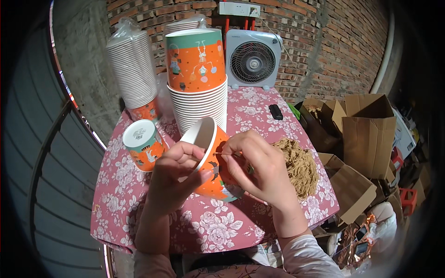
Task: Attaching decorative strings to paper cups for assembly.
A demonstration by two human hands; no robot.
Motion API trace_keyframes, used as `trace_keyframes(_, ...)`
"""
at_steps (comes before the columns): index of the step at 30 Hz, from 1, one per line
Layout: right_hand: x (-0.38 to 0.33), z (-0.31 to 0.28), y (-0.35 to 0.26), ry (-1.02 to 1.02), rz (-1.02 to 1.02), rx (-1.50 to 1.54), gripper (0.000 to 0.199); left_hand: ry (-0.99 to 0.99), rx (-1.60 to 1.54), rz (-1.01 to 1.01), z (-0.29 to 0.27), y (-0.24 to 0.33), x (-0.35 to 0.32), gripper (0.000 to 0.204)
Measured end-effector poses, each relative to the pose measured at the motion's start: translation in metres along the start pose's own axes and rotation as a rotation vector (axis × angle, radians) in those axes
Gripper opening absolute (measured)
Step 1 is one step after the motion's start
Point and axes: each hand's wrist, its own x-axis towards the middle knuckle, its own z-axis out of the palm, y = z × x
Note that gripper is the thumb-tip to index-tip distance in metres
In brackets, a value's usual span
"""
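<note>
An orange paper bucket [214, 167] with a green band and printed figures is tilted in front of me, its white-rimmed mouth up and to the left. My left hand [172, 172] grips its rim, fingertips inside and thumb on the outer wall. My right hand [257, 163] is closed in a pinch against the outer wall, just below the rim, on a thin cord [218, 153]. The cord's other end is hidden. Beside my right hand, on the table, lies a bundle of tan cords [299, 169]. Left of the bucket, a similar one stands upside down [144, 144].
Behind the bucket rises a tall nested stack of buckets [197, 106]; another stack in clear plastic [133, 69] stands at the back left. A grey box fan [254, 60] and a small black object [276, 112] rest on the flowered tablecloth [218, 227]. Cardboard boxes [368, 139] are piled at right.
</note>
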Motion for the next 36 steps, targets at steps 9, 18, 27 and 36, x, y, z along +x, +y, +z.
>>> trace_keyframes(9, -0.001, 0.001, 0.0, -0.005, -0.036, -0.05, 0.017, 0.018, 0.007, -0.01, 0.002, 0.003, -0.001, 0.016)
trace_keyframes(18, 0.0, 0.003, -0.001, -0.037, -0.079, -0.121, 0.017, 0.026, -0.061, -0.232, -0.002, 0.013, 0.001, 0.019)
trace_keyframes(27, -0.001, 0.008, -0.006, -0.061, -0.088, -0.091, 0.019, 0.044, 0.25, 0.077, -0.007, 0.001, 0.0, 0.022)
trace_keyframes(36, -0.001, 0.007, 0.003, -0.264, 0.071, 0.059, 0.016, 0.116, 0.286, -0.08, 0.001, 0.013, -0.002, 0.007)
